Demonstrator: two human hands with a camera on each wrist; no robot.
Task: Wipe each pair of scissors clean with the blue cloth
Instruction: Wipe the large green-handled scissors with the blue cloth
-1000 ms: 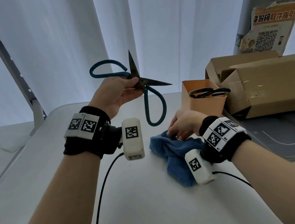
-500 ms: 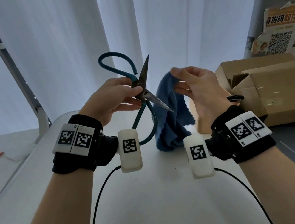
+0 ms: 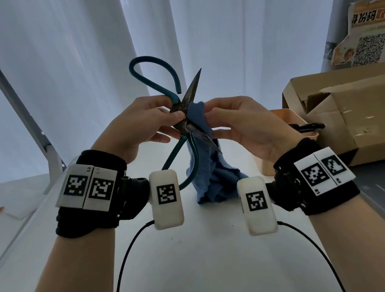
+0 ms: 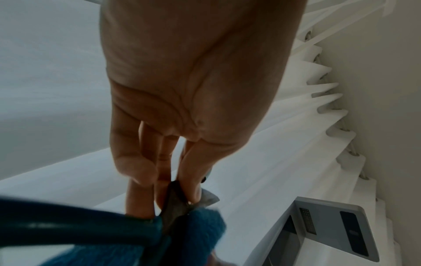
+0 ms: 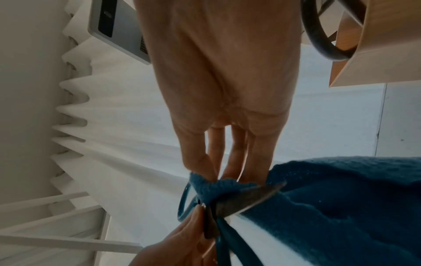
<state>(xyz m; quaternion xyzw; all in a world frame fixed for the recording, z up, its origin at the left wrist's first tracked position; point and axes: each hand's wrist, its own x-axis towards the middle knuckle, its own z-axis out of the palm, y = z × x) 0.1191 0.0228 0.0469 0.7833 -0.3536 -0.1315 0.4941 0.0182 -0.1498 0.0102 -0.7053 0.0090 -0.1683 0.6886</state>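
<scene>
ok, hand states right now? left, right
Left hand: closed, pinching the open scissors at the pivot.
Right hand: closed, pinching the blue cloth against the blades.

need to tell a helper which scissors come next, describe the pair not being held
Go to the big cardboard box at the table's right. Against its left side stands a small orange holder; the black-handled scissors poke out of it, unlike the teal-handled scissors being wiped.

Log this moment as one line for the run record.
phase: wiping | left hand: pinches open teal scissors at pivot | right hand: presses blue cloth between blades | second scissors: in orange holder
</scene>
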